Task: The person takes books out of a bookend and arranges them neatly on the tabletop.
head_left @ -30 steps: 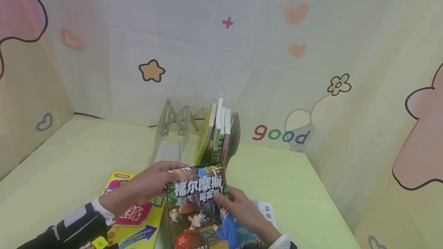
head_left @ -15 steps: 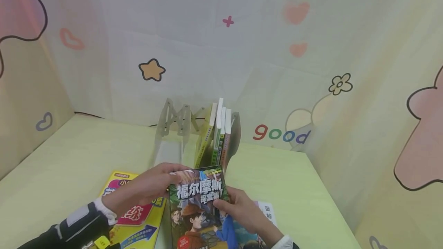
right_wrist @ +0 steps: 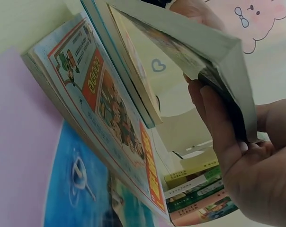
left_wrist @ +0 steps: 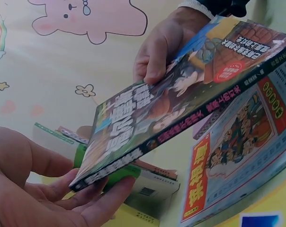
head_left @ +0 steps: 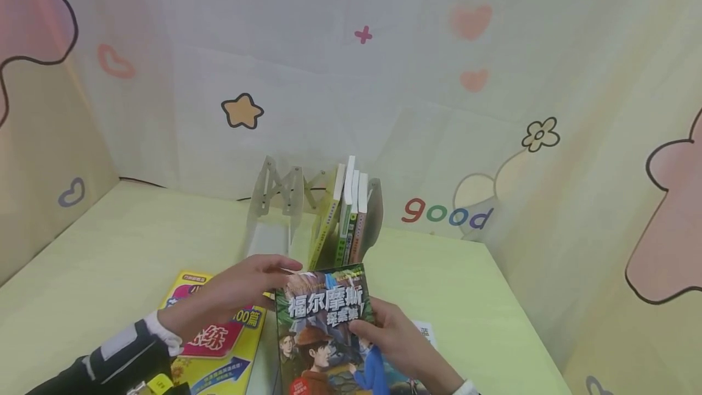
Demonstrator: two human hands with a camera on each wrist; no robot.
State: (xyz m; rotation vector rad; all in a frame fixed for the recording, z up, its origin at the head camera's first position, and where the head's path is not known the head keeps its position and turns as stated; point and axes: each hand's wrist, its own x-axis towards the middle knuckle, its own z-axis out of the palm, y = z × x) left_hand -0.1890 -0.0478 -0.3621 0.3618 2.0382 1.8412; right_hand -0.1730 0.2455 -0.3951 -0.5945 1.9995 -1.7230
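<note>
A comic-style paperback book (head_left: 323,346) with a dark spine and white title lettering is held up, its cover facing me. My right hand (head_left: 403,340) grips its right edge, thumb on the cover and fingers behind, as the right wrist view also shows. At the upper left corner is my left hand (head_left: 241,288). In the left wrist view its fingers (left_wrist: 110,201) lie loosely under the book's corner, with the thumb apart from the cover. Below the left forearm, a yellow book (head_left: 219,377) with a pink panel lies on the table.
Behind the hands stands a grey expanding book rack (head_left: 282,191) with several upright books (head_left: 351,218) at its right side. Under the held book, the right wrist view shows a picture-covered book (right_wrist: 117,113) and a blue-and-purple one (right_wrist: 81,189). A printed cloth (head_left: 329,78) hangs behind the table.
The held book has shifted slightly right with my right hand. My left thumb has come off its cover, and the left fingers have loosened at the corner.
</note>
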